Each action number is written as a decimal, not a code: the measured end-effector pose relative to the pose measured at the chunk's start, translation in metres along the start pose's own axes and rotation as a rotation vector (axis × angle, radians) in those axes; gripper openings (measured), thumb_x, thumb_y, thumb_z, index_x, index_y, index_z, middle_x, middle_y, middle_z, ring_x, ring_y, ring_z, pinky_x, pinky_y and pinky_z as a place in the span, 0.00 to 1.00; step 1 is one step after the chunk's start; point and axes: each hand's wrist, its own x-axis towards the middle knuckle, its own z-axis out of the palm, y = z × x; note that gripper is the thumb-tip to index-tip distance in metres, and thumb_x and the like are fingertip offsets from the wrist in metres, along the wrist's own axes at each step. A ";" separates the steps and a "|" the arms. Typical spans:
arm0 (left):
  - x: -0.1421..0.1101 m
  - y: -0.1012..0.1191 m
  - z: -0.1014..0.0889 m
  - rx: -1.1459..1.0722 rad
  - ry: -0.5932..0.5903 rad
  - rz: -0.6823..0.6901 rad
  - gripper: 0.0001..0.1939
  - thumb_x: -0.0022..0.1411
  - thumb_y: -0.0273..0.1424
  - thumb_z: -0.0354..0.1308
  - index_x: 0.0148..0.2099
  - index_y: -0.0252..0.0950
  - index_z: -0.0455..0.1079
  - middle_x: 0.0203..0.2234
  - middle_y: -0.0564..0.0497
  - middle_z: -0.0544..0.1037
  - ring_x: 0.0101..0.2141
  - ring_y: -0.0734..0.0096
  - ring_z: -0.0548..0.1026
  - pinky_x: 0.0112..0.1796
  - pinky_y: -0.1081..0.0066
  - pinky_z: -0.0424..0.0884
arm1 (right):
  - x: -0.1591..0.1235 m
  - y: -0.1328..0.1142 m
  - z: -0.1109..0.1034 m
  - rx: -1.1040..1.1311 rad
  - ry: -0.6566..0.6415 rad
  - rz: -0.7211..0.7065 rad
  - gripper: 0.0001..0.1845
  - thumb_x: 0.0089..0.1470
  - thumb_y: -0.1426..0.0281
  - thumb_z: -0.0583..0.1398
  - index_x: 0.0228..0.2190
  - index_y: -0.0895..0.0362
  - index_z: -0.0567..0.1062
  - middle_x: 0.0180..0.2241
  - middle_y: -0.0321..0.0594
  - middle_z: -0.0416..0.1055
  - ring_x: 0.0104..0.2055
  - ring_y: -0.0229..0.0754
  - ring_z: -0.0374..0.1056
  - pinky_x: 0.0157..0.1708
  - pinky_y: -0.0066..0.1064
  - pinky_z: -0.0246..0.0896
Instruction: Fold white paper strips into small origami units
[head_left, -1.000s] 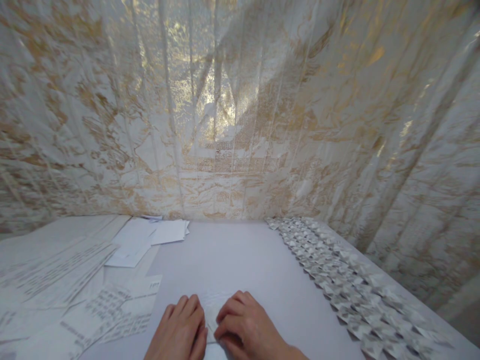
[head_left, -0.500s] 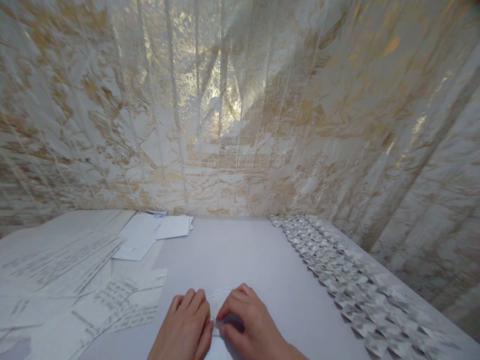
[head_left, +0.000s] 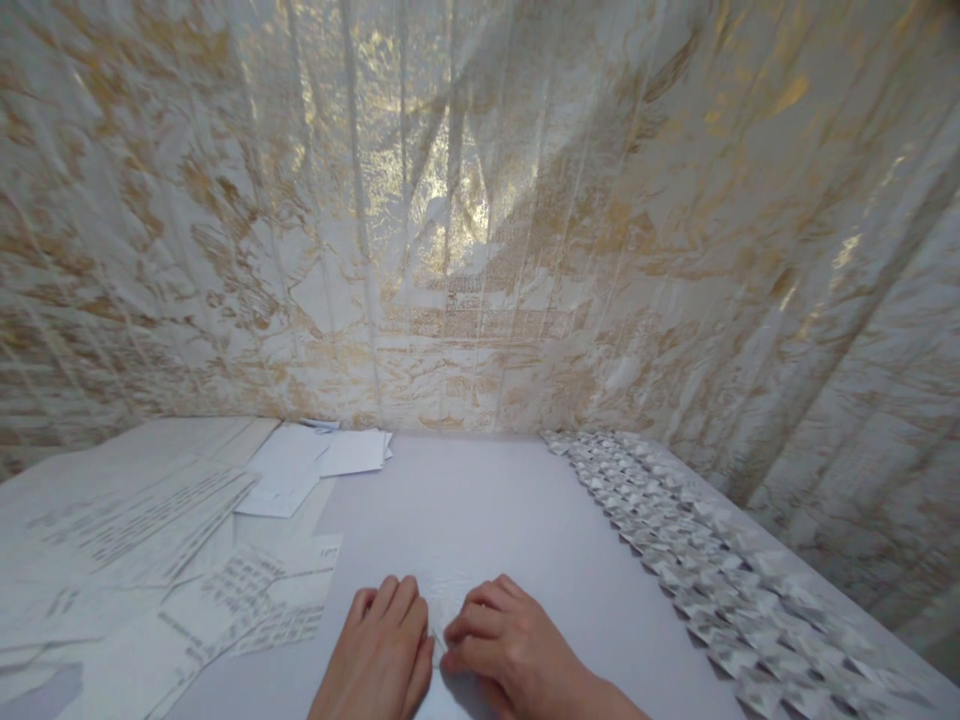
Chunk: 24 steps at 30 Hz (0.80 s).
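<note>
One small paper piece (head_left: 438,648) between two hands at bottom centre, and it looks only part-folded!
Down the right side run rows of folded paper pieces (head_left: 675,560), plenty done, I'd judge; over on the left, printed sheets (head_left: 142,530) and plain white sheets (head_left: 283,475) lie flat, unfolded. The right hand (head_left: 521,650) pinches the piece's edge; the left hand (head_left: 379,655) curls against it, its grip hidden from me. Pale, smooth table (head_left: 480,500); behind it, a gold-patterned curtain (head_left: 450,350) glows upper centre.
</note>
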 end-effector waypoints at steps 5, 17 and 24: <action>0.000 0.001 -0.001 0.002 -0.016 0.007 0.18 0.67 0.21 0.45 0.45 0.35 0.76 0.48 0.41 0.79 0.49 0.51 0.74 0.49 0.51 0.66 | 0.001 0.000 -0.010 -0.101 -0.015 -0.129 0.06 0.58 0.74 0.62 0.37 0.52 0.75 0.37 0.32 0.79 0.38 0.40 0.68 0.38 0.36 0.53; -0.008 0.000 -0.006 -0.151 0.033 -0.072 0.14 0.66 0.20 0.45 0.39 0.39 0.70 0.37 0.49 0.76 0.41 0.60 0.73 0.43 0.58 0.65 | 0.002 0.002 -0.012 -0.116 -0.073 -0.132 0.11 0.52 0.71 0.68 0.38 0.52 0.75 0.40 0.29 0.79 0.42 0.41 0.68 0.39 0.35 0.52; -0.015 -0.009 -0.001 0.022 0.011 0.017 0.31 0.52 0.14 0.50 0.55 0.40 0.73 0.51 0.46 0.79 0.51 0.56 0.73 0.52 0.57 0.65 | 0.003 0.005 -0.002 -0.205 -0.060 -0.161 0.07 0.57 0.68 0.67 0.35 0.52 0.73 0.38 0.29 0.79 0.40 0.40 0.67 0.36 0.35 0.53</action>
